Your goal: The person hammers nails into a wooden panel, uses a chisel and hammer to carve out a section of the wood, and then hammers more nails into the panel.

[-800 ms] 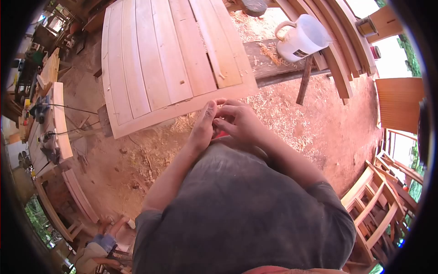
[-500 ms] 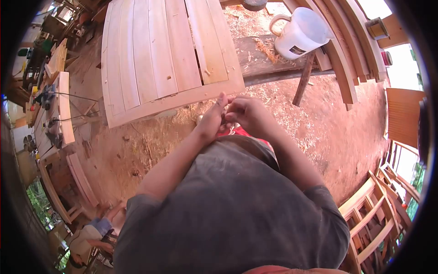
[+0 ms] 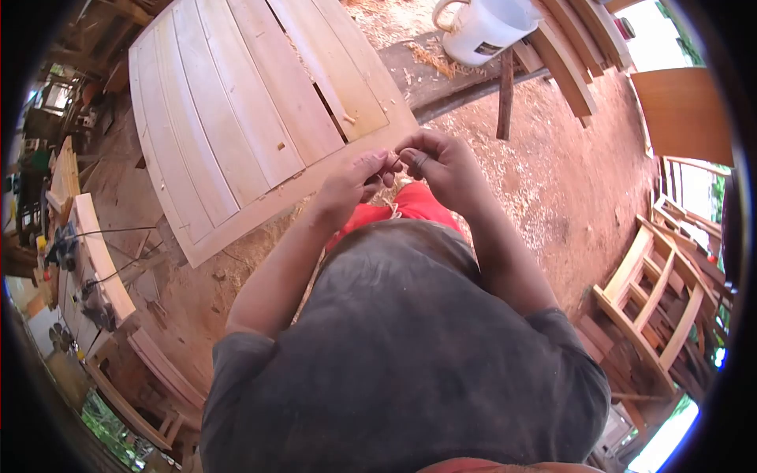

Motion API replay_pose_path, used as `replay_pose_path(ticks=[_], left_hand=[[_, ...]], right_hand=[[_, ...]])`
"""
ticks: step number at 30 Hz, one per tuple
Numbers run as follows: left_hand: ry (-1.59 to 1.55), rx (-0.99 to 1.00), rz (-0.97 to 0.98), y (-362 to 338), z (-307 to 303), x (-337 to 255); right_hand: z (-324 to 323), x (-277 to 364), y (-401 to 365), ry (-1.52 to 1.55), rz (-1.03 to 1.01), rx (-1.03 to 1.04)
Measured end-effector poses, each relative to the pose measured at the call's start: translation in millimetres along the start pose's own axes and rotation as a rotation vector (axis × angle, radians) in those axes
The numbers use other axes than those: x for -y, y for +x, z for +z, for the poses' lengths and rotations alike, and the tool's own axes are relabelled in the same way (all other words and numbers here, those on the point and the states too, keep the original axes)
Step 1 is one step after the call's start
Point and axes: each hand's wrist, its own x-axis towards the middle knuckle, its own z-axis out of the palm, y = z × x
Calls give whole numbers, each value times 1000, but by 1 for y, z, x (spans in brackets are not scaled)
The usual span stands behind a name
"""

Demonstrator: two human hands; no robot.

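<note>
Meeting in front of the waist in the head view, the left hand (image 3: 356, 180) and right hand (image 3: 443, 167) have their fingers curled and fingertips drawn together around a thin dark piece (image 3: 397, 160), too small to identify. It lies between the two hands, just beside the near edge of a slatted wooden panel (image 3: 244, 102). Both hands appear closed in a pinch, with the other fingers loosely bent. Below them are red shorts (image 3: 422, 203) with a pale drawstring (image 3: 394, 211) and a dark shirt (image 3: 402, 339). Small wood chips lie on the panel, which has a dark gap between two slats. Beyond the right hand, a white plastic jug (image 3: 485, 35) stands upright on a weathered plank (image 3: 410, 75), near curled shavings (image 3: 432, 57). Curved wooden pieces (image 3: 564, 71) lie beside the jug. A wooden frame with crosspieces (image 3: 650, 303) leans at the right, well apart from the hands.
</note>
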Motion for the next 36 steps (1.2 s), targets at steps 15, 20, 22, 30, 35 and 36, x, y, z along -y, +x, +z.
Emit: replay_pose_path(ticks=[15, 20, 22, 30, 35, 36], left_hand=[[566, -510, 645, 33, -48, -34], [749, -704, 571, 74, -45, -29], [836, -728, 507, 76, -42, -31], [840, -701, 539, 80, -46, -21], [792, -660, 580, 81, -51, -18], [803, -663, 585, 81, -53, -19]], right_hand=[[-150, -57, 48, -916, -175, -600], [-233, -139, 79, -754, 85, -616], [-241, -149, 87, -414, 220, -511], [-239, -128, 110, -27, 221, -631], [-254, -107, 78, -32, 138, -589], [-253, -100, 72, -57, 123, -622]])
